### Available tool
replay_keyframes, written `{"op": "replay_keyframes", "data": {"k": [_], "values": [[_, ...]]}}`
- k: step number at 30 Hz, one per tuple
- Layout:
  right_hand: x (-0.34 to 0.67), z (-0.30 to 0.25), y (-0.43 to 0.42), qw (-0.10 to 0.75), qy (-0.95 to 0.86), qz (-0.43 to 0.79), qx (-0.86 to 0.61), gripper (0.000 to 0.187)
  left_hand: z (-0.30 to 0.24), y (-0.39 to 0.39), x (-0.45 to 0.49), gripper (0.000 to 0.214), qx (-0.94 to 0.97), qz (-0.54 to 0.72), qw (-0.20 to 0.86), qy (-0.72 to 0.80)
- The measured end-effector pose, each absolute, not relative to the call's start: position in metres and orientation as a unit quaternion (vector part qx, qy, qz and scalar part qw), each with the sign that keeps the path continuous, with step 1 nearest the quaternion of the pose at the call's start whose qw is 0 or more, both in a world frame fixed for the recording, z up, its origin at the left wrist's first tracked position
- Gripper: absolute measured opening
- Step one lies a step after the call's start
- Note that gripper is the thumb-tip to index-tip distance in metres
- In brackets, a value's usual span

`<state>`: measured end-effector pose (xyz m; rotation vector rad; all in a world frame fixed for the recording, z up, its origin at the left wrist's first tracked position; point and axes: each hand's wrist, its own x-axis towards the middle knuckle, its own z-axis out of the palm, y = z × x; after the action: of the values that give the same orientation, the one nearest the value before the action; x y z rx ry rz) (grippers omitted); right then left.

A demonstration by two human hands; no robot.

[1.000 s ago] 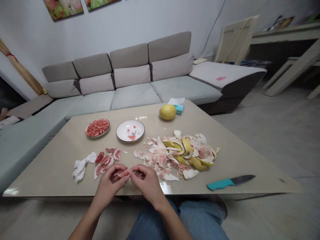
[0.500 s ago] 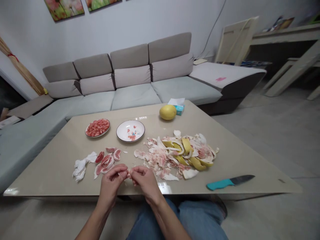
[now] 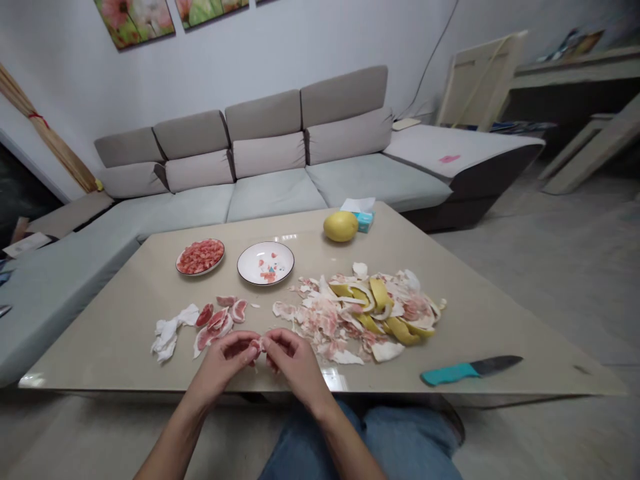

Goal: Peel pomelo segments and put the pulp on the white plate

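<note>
Both hands meet over the table's front edge, fingertips pinched around a small pomelo segment (image 3: 256, 345). My left hand (image 3: 227, 360) is closed on its left side, and my right hand (image 3: 293, 363) pinches at its right end; much of the piece is hidden by the fingers. Just beyond my left hand lie several reddish pomelo segments (image 3: 218, 321) with pale membrane on them. To the right of my right hand spreads a heap of yellow peel, white pith and pinkish membrane scraps (image 3: 325, 320).
A plate of red pulp pieces (image 3: 201, 257) and a white plate (image 3: 280, 257) with a printed pattern stand farther back. A whole pomelo (image 3: 341, 227) sits by a tissue pack (image 3: 364, 219). Crumpled tissue (image 3: 167, 337) lies left; a teal-handled knife (image 3: 453, 373) lies right, near the edge.
My fingers have shifted slightly around the segment, and more of its reddish flesh shows between them. The whole view has moved a little; the things on the table stay put.
</note>
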<state>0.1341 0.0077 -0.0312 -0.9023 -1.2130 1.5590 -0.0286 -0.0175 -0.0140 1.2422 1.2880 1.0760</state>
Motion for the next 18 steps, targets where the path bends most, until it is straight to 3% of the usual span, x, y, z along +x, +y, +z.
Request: {"op": "replay_keyframes", "data": {"k": [9, 18], "values": [[0.132, -0.040, 0.008, 0.456, -0.520, 0.605, -0.395, 0.027, -0.024, -0.017, -0.022, 0.020, 0.512, 0.518, 0.414, 0.546], [0.135, -0.037, 0.007, 0.448, -0.523, 0.626, -0.365, 0.028, -0.024, -0.019, -0.023, 0.025, 0.423, 0.484, 0.577, 0.504]]}}
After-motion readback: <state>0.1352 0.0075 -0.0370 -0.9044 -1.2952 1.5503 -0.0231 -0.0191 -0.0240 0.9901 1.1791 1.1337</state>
